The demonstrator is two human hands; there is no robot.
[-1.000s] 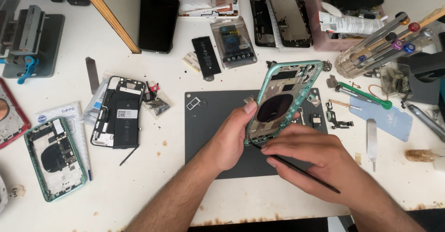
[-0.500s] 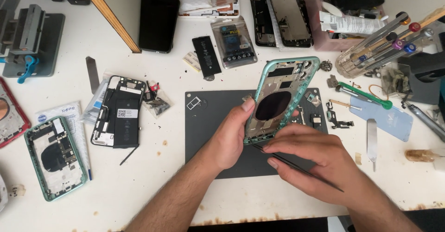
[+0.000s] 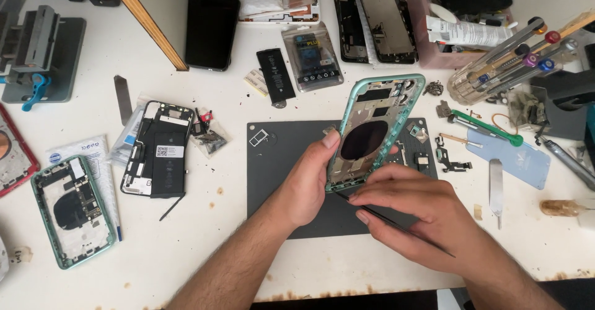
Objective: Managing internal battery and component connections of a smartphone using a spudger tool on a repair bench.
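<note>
Since 1 second earlier, the left hand (image 3: 310, 183) had tipped the green phone frame (image 3: 372, 130) more upright above the dark mat (image 3: 279, 180), fingers clamped on its edge. The right hand (image 3: 415, 208), fingers pinching a thin black tool (image 3: 396, 222), had brought its tip to the frame's bottom edge.

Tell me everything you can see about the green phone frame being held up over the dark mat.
The green phone frame is a stripped rear housing with a mint-green rim, its inner side facing the camera. Inside are metal plates, a large dark round patch in the middle and a camera cutout at the upper right corner. It stands tilted, top leaning right, above the dark mat. The left hand grips its left edge, thumb on the rim. The right hand presses a thin black tool to its bottom edge.
</note>
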